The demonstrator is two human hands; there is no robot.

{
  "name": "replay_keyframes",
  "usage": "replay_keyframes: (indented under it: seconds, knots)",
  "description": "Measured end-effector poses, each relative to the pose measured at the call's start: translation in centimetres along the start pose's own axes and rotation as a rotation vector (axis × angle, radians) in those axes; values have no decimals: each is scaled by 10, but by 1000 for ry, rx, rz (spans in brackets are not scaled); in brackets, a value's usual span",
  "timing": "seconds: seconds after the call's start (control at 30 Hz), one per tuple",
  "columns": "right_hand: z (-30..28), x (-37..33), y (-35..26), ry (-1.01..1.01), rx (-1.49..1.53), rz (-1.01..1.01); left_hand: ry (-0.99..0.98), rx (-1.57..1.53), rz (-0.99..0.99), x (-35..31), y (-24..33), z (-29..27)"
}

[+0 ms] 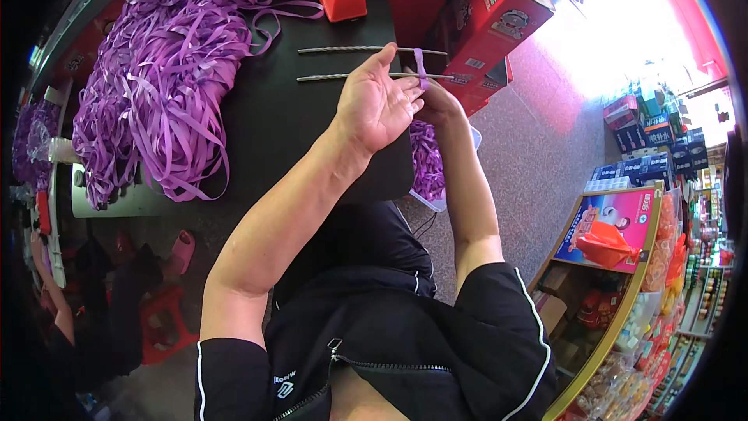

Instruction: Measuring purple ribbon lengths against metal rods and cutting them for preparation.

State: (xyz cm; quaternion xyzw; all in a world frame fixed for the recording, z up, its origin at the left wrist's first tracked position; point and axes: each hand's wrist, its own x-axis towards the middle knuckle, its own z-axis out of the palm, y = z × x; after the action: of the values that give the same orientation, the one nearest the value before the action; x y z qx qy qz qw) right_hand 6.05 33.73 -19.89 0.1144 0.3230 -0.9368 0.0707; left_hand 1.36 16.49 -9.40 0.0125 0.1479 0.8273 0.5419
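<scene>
Purple ribbon, a short strip [421, 64] of it, spans two twisted metal rods [336, 49] near their right ends, upper centre of the frame. It looks light, limp and soft, unlikely to break, perhaps a little slippery along the smooth metal; the rods seem stiff. Its flat middle, between the rods, looks like the easiest place to pinch. The strip's long axis runs nearly up and down the frame, its top leaning slightly left, crossing the rods, which lie left to right and nearly parallel. The person's left hand [379, 103] shows an open palm, thumb apart and fingers stretched rightward, tips near the strip's lower end. The right hand [442, 104] sits just beyond; its fingers are partly hidden, so their grip cannot be told. A ribbon heap [167, 70] fills the upper left.
</scene>
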Motion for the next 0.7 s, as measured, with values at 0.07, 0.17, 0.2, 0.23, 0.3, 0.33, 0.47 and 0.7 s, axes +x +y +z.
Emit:
replay_keyframes:
  seconds: [0.07, 0.17, 0.2, 0.23, 0.3, 0.33, 0.47, 0.7]
  knots:
    - [-6, -19, -12, 437, -351, -228, 20, -16, -27, -2, -4, 6]
    - [-4, -57, -40, 778, -883, -624, 15, -21, -38, 3, -5, 2]
    - [22, -61, -42, 808, -888, -683, -91, -20, -38, 7, -3, -9]
    - [44, -66, -44, 813, -895, -680, -94, -28, -40, 5, -4, -7]
    - [82, -68, -45, 795, -1396, -787, 9, 7, -29, 0, -4, 5]
    - [84, -64, -45, 814, -1540, -745, -2, 2, -27, 0, -5, 6]
    - [132, -55, -42, 881, -1815, -418, -73, -16, -31, 7, -4, -8]
    - [127, -45, -56, 886, -1874, -320, -68, -3, -39, 8, -6, -4]
